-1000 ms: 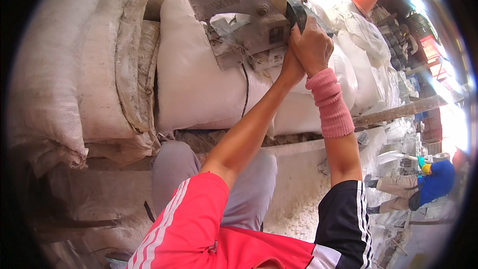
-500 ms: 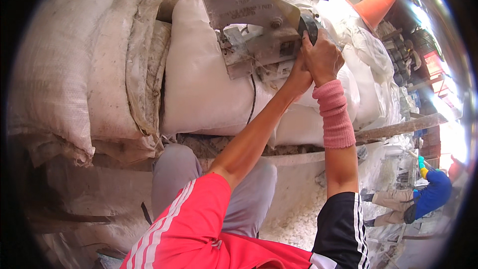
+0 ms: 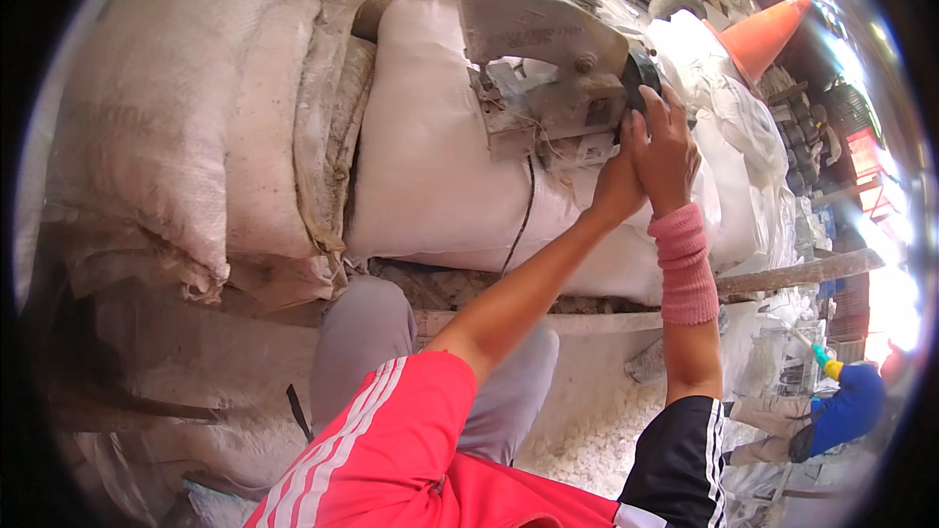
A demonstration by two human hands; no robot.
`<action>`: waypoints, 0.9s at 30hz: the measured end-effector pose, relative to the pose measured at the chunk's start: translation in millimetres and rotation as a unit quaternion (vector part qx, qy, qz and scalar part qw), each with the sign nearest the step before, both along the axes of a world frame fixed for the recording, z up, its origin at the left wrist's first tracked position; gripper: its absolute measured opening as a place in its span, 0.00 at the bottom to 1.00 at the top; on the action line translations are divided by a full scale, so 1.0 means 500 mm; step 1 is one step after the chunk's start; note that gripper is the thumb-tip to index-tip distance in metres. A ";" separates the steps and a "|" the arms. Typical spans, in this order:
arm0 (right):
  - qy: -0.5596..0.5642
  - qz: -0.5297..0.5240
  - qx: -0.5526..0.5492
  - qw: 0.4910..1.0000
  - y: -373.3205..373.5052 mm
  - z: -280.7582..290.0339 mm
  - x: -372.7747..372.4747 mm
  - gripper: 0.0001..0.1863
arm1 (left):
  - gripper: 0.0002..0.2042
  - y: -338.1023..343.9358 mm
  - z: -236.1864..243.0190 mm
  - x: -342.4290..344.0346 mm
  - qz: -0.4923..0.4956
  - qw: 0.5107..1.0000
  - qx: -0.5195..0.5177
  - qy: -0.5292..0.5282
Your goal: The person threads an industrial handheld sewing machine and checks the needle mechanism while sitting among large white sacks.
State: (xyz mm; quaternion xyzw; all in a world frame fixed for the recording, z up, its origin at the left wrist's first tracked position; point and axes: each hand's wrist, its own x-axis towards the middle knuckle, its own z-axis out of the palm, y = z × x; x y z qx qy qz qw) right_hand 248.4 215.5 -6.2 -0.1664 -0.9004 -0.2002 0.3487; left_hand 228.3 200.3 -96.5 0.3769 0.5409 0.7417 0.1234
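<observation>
Behind the hands (image 3: 669, 158), a partly hidden black machine part (image 3: 643, 70)

1. A pale, dust-caked ledge (image 3: 587, 327) runs along the foot of a row of bulging white sacks (image 3: 430, 152), which lie side by side
2. Dark, grimy debris (image 3: 445, 280) lines the strip just beneath the sacks
3. White crumbs and lumps (image 3: 577, 457) lie scattered over the powdery floor (image 3: 606, 381)

"Where does your camera look from?"
"Your head: the left one of two, facing down onto your left hand (image 3: 618, 188) and right hand (image 3: 671, 164)."
"How near?"
"Near them, though its wide fisheye reaches a co-worker (image 3: 847, 411), well apart, toward the right rim."
</observation>
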 end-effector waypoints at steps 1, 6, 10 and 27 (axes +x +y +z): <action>-0.003 -0.001 0.009 1.000 0.002 -0.004 0.004 0.20 | 0.42 -0.014 -0.010 0.008 0.017 1.000 0.025 0.005; 0.006 -0.016 0.054 0.998 0.017 -0.012 0.030 0.19 | 0.36 -0.060 -0.020 0.015 -0.156 0.972 -0.040 -0.172; -0.022 -0.038 0.122 0.992 0.004 -0.005 0.005 0.17 | 0.33 -0.076 0.003 -0.029 -0.163 0.969 -0.035 -0.185; -0.021 -0.009 -0.044 0.999 -0.003 0.053 -0.003 0.25 | 0.35 -0.005 0.015 -0.034 -0.181 0.973 -0.018 -0.145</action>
